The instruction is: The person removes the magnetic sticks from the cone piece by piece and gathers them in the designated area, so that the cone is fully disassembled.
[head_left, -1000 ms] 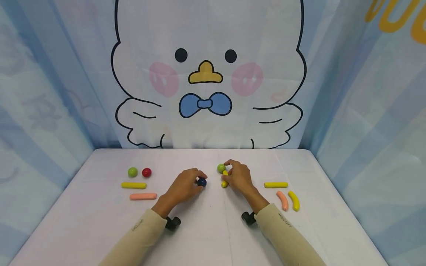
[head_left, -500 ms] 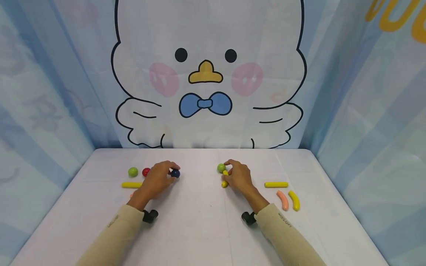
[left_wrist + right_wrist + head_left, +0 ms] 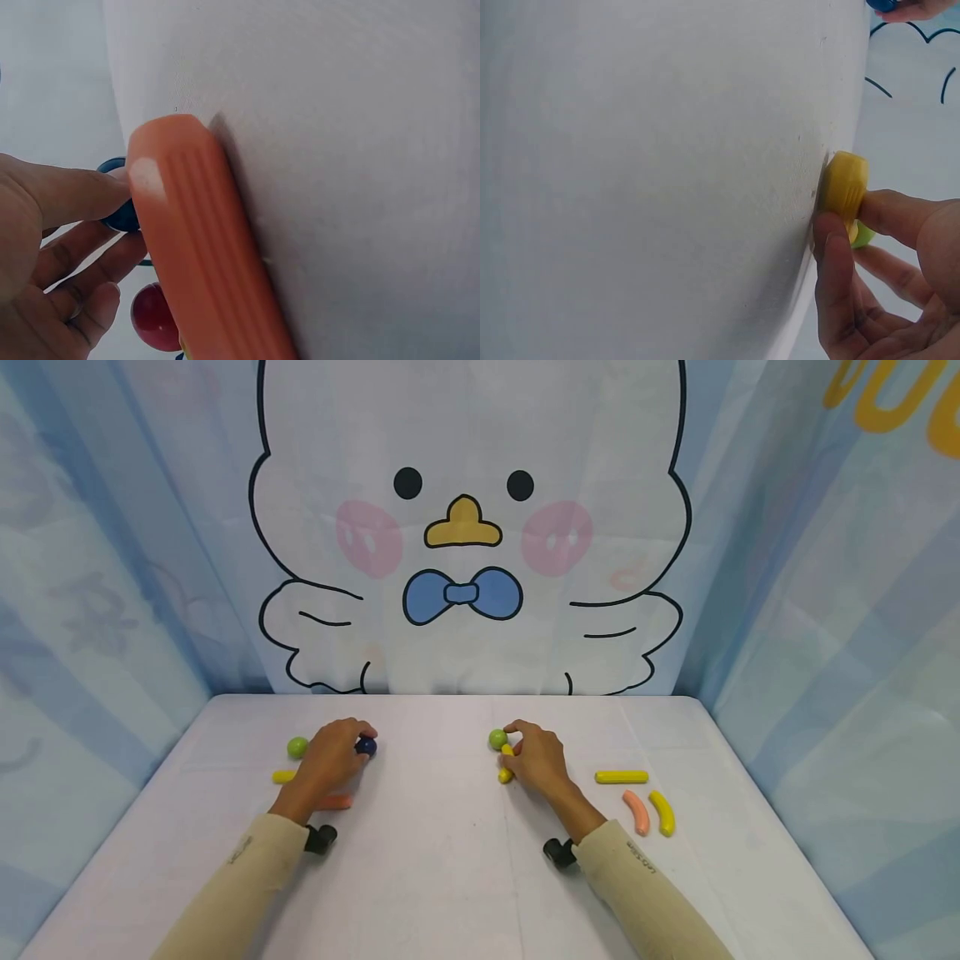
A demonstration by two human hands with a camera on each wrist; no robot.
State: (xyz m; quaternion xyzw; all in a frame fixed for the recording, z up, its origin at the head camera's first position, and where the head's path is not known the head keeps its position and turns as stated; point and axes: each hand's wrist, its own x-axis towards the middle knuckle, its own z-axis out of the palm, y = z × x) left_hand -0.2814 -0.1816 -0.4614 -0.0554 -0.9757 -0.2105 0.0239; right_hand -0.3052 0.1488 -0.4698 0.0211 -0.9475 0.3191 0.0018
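Observation:
My left hand (image 3: 330, 760) pinches a shiny dark blue ball (image 3: 366, 746) at the left of the table. In the left wrist view the thumb lies across this blue ball (image 3: 120, 217), and a red ball (image 3: 154, 319) sits below it. That red ball is hidden behind the hand in the head view. Near the table's middle, my right hand (image 3: 538, 758) holds a short yellow stick (image 3: 506, 770) between thumb and fingers. Ridges show along the yellow stick (image 3: 846, 184) in the right wrist view. Just beyond it rests a light green ball (image 3: 498, 739).
Left of and beneath my left arm are another green ball (image 3: 297, 747), a yellow stick (image 3: 282, 777) and a salmon-pink stick (image 3: 335, 802). On the right lie a straight yellow stick (image 3: 621, 777), a curved pink piece (image 3: 636, 812) and a curved yellow piece (image 3: 662, 812).
My left hand has carried the blue ball leftward and slightly away from me, and now covers the red ball in the head view. The right hand has stayed in place with the yellow stick.

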